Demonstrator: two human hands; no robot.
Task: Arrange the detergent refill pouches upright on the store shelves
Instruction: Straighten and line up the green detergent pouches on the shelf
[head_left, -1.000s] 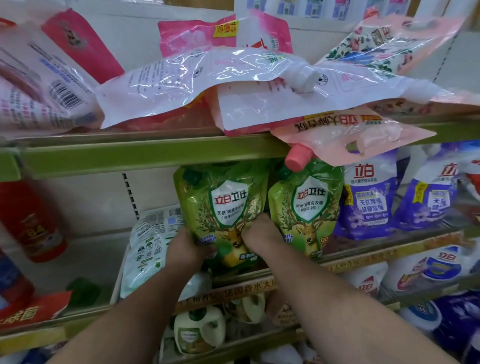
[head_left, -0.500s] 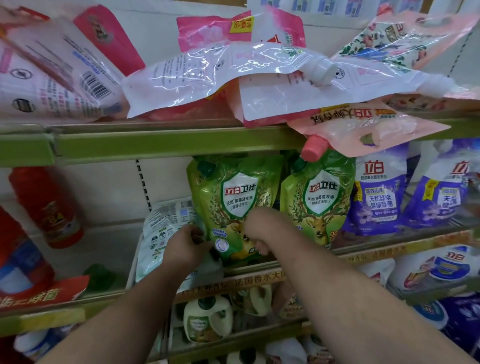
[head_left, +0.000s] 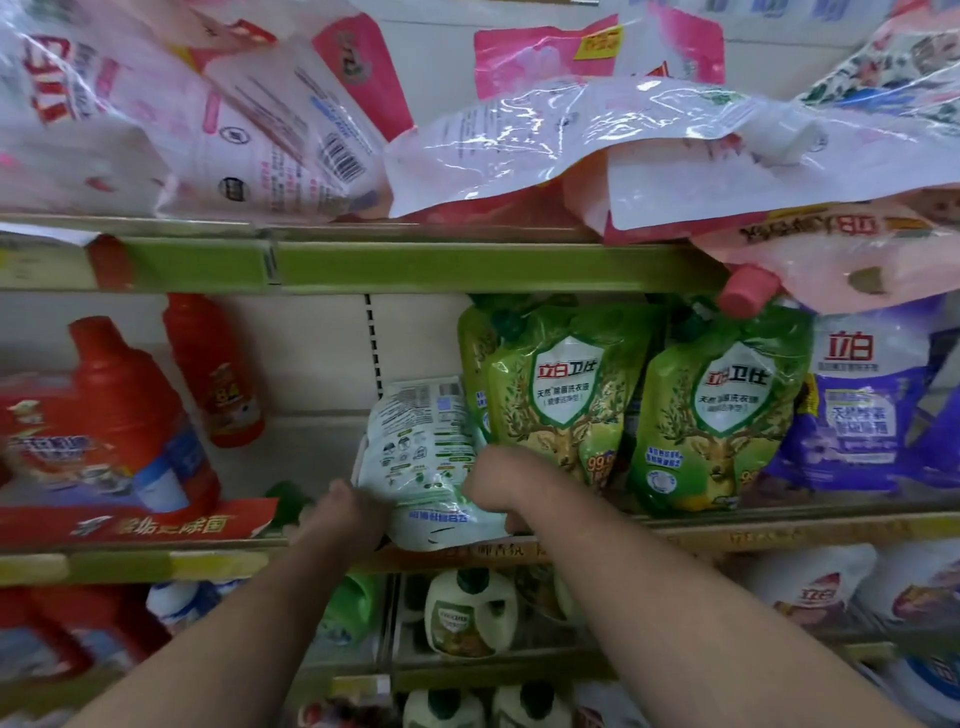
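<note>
At frame centre two green pouches (head_left: 561, 395) stand upright, both hands' grips, left hand (head_left: 345, 512) and right hand (head_left: 498, 478), grasp the pale pouch (head_left: 426, 457) lying back-out, and pink pouches (head_left: 571, 156) along the top lie flat.

Both hands now off the upright green pouch (head_left: 561, 395) gripped a second ago. Left hand (head_left: 345, 512) shifted to the lower left edge of the pale back-facing pouch (head_left: 426, 457), right hand (head_left: 501, 486) moved across to its right side, fingers curled at the bottom corner. Pale pouch now pulled forward, bottom edge overhanging the shelf lip (head_left: 675, 535), tilted rather than tucked behind. Green pouch left standing alone beside its twin (head_left: 722, 410).
</note>
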